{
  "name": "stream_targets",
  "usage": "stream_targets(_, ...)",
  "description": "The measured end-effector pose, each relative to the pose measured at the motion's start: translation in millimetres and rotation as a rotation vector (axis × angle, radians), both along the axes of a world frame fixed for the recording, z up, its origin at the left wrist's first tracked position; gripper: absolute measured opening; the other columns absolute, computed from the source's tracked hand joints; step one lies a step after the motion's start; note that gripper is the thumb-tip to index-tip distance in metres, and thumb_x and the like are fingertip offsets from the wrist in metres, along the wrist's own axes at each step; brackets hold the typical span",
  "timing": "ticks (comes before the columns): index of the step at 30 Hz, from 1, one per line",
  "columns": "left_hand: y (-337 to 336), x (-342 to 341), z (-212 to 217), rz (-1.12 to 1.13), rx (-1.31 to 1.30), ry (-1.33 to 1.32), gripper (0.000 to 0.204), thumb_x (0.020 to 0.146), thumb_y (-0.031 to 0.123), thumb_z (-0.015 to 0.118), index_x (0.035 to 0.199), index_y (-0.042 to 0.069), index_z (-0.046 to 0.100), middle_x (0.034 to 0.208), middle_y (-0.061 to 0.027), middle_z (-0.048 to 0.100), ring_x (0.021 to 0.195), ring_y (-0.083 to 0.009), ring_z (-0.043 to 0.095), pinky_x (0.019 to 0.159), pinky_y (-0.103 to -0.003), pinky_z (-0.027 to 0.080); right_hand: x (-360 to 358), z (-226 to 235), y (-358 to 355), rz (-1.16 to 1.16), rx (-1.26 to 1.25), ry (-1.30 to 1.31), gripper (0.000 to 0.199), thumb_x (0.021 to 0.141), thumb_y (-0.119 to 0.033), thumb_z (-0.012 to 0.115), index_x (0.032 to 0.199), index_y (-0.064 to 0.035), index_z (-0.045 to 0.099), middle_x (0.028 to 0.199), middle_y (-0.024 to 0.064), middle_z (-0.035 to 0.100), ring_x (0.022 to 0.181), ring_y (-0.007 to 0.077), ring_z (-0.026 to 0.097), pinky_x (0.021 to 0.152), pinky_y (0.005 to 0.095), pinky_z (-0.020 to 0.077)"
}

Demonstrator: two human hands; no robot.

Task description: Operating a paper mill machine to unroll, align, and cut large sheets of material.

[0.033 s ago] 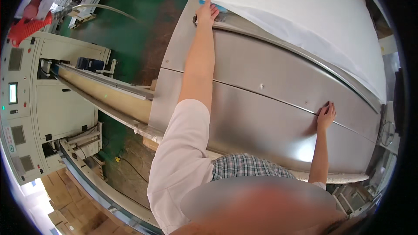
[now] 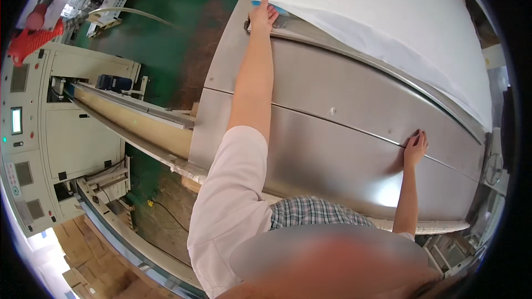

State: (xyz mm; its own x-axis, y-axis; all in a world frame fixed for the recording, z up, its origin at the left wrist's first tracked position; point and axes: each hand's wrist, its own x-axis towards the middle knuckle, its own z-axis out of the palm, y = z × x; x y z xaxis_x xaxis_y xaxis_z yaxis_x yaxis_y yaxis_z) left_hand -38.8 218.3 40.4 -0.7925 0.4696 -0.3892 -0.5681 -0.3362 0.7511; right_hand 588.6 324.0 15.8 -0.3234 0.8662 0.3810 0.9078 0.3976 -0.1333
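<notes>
Grip, left hand: arm stretched full length, fingers laid on the upper edge of the steel machine cover, just where the white sheet material begins; whether the fingers clasp anything cannot be told.
Grip, right hand: released, palm flat with fingers spread, pressed on the cover at the horizontal seam between its two panels.
Blue item: small, at the left fingertips, partly under the white sheet; its kind cannot be told.
Steel cover: curved, two brushed panels, a few small screws along the seam; it runs from the upper left to the lower right of the view, directly in front of the person.
White sheet material: lies across the top of the cover, beyond both hands.
Conveyor: long beige channel, left of the cover.
Control cabinet: pale grey, at the far left.
Floor: green.
</notes>
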Motion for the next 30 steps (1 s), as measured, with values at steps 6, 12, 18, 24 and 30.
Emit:
stream_targets(6, 5, -7, -14, -0.077, 0.138, 0.007, 0.025, 0.081, 0.017, 0.061, 0.096, 0.003, 0.047, 0.087, -0.0096, 0.051, 0.083, -0.0241, 0.052, 0.082, -0.044, 0.047, -3, 10, -1, 0.004, 0.005, -0.01, 0.033, 0.082, -0.018, 0.046, 0.113, -0.0091, 0.052, 0.121, 0.0138, 0.048, 0.109, 0.0331, 0.045, 0.092, 0.0408, 0.036)
stream_targets(12, -14, -2, -12, -0.034, 0.169, -0.011, 0.026, 0.082, 0.013, 0.059, 0.099, 0.003, 0.042, 0.092, -0.0115, 0.053, 0.086, -0.027, 0.054, 0.081, -0.047, 0.047, -8, 6, -2, 0.005, -0.002, 0.009, 0.033, 0.082, -0.019, 0.046, 0.113, -0.0093, 0.052, 0.121, 0.0142, 0.048, 0.109, 0.0334, 0.045, 0.092, 0.0419, 0.0352)
stream_targets(18, -46, 44, -13, 0.106, 0.538, 0.031, 0.024, 0.085, 0.011, 0.052, 0.106, 0.003, 0.042, 0.105, -0.012, 0.052, 0.095, -0.0266, 0.052, 0.091, -0.046, 0.04, 0, 8, 0, -0.03, 0.018, -0.016, 0.032, 0.082, -0.02, 0.046, 0.112, -0.0098, 0.053, 0.121, 0.0138, 0.048, 0.11, 0.0322, 0.045, 0.092, 0.0417, 0.0349)
stream_targets(24, -57, 8, -8, 0.263, 0.021, 0.025, 0.029, 0.081, 0.009, 0.051, 0.108, 0.001, 0.044, 0.103, -0.0133, 0.053, 0.095, -0.0258, 0.054, 0.081, -0.038, 0.045, -9, 5, -1, -0.028, 0.004, -0.006, 0.032, 0.082, -0.02, 0.046, 0.111, -0.0096, 0.053, 0.121, 0.0136, 0.048, 0.11, 0.0318, 0.044, 0.093, 0.0415, 0.0345)
stream_targets(30, -33, -9, 12, 0.388, -0.643, 0.779, 0.024, 0.075, 0.013, 0.057, 0.092, -0.003, 0.057, 0.086, -0.0126, 0.062, 0.077, -0.0206, 0.06, 0.068, -0.031, 0.047, 3, 4, 2, -0.03, 0.03, -0.022, 0.031, 0.082, -0.019, 0.047, 0.11, -0.0091, 0.054, 0.12, 0.0134, 0.049, 0.11, 0.0317, 0.045, 0.093, 0.0407, 0.0346)
